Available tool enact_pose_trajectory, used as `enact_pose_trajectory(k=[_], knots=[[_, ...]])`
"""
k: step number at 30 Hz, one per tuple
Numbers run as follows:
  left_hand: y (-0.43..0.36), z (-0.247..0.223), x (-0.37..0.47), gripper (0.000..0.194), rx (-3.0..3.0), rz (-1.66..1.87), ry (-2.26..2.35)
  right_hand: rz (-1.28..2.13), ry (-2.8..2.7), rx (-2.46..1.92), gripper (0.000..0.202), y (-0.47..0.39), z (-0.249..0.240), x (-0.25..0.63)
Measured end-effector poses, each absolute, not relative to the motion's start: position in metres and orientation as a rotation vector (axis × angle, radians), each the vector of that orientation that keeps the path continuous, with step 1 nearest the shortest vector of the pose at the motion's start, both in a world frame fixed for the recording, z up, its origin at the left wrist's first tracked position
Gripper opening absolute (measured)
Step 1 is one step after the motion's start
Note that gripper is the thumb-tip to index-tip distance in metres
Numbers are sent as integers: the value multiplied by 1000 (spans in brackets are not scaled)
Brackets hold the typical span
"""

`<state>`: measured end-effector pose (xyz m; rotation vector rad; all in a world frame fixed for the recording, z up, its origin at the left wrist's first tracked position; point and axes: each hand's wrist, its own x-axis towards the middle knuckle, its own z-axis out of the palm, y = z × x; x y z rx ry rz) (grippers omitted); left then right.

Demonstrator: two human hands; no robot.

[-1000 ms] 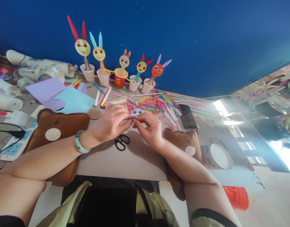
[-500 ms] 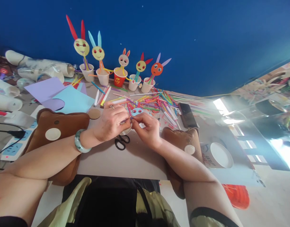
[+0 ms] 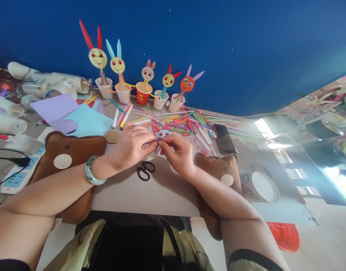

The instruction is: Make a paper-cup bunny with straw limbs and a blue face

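My left hand (image 3: 130, 148) and my right hand (image 3: 178, 155) meet above the middle of the table. Both are closed in a pinch on a thin purple strip (image 3: 156, 146), mostly covered by the fingers; its material is unclear. Just beyond the fingertips shows a light blue paper face (image 3: 163, 133) with red eyes; whether it is joined to the strip I cannot tell. Below the hands lie black-handled scissors (image 3: 146, 171), their blades hidden by a pale round thing or my left hand. A jade-coloured bangle (image 3: 93, 171) circles my left wrist.
Rabbit-faced figures in paper cups (image 3: 144, 94) line the blue wall. Colourful sticks and markers (image 3: 186, 122) are heaped before them. Brown cushions (image 3: 73, 145) lie under both forearms. A phone (image 3: 224, 138), a paper tub (image 3: 264, 187), coloured paper (image 3: 89, 119) and a power strip (image 3: 19, 175) surround the work area.
My fingers have shifted slightly on the purple strip, and more of it now shows below the fingertips. My left wrist and bangle have moved a little to the left.
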<state>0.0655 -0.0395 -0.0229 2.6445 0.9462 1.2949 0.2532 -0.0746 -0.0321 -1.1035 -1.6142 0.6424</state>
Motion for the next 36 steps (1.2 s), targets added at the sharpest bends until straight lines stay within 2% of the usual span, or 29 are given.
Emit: enact_pose_trajectory(k=[10,15,19,23,27,32,36], knots=[[-45,-24,67,13,2761,1297,998,233,-1779,-1028,6,-82,-28,251],[-44,-24,67,14,2723,1357,953,229,-1782,-1031,9,-84,-26,248],[-42,-22,67,13,2471,1310,932,395,-1695,-1070,11,-84,-24,247],[-41,-15,69,15,2133,1099,917,772,-1501,-1150,13,-81,-24,246],[-35,-11,67,17,1780,897,913,1065,-1379,-1135,25,-74,-23,248],[-25,-9,62,21,1648,746,897,1182,-1326,-1069,35,-65,-23,253],[-19,-8,59,30,1532,813,898,1203,-1309,-1072,34,-61,-24,257]])
